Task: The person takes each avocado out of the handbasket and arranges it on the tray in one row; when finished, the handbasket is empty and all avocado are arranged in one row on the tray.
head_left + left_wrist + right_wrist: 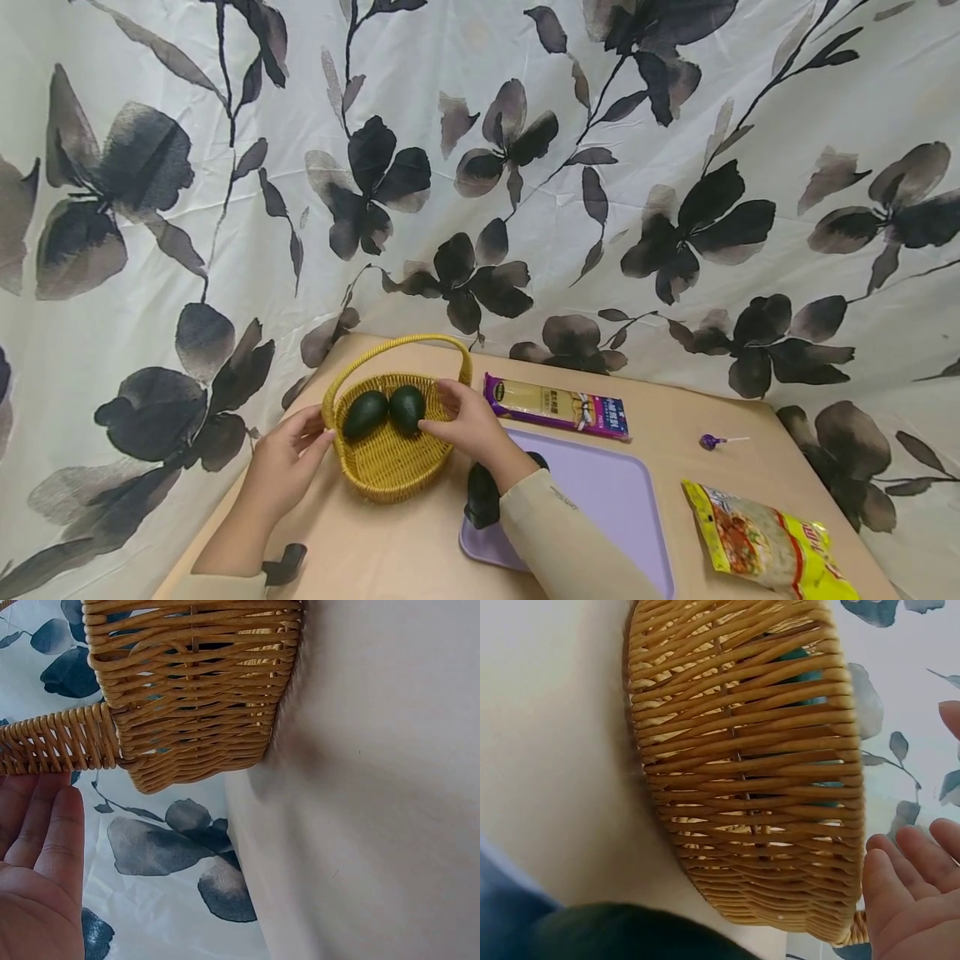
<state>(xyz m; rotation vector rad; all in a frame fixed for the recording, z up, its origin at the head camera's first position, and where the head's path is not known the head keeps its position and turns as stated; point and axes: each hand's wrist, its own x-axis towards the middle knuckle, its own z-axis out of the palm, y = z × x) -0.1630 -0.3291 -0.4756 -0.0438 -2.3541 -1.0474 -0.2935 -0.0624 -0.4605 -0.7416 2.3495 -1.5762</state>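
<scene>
A yellow wicker basket [393, 467] with a tall arched handle [397, 340] stands on the table, holding two dark green avocados [366, 415] [407, 410] side by side. At its left side, where the handle meets the rim, my left hand [288, 462] has its fingers against the wicker; the left wrist view shows those fingers [56, 832] extended under the handle [60, 742]. My right hand [480, 425] is at the right rim, thumb near the right avocado, fingers loosely bent. In the right wrist view that hand [915, 892] is beside the basket wall [750, 765]; contact is unclear.
Right of the basket lies a lilac tray [611, 492], partly under my right sleeve, with dark shapes around the wrist. Behind it is a purple pasta packet [555, 406]. Farther right are a lollipop [708, 442] and a yellow food bag [765, 537]. Floral cloth [480, 208] hangs behind.
</scene>
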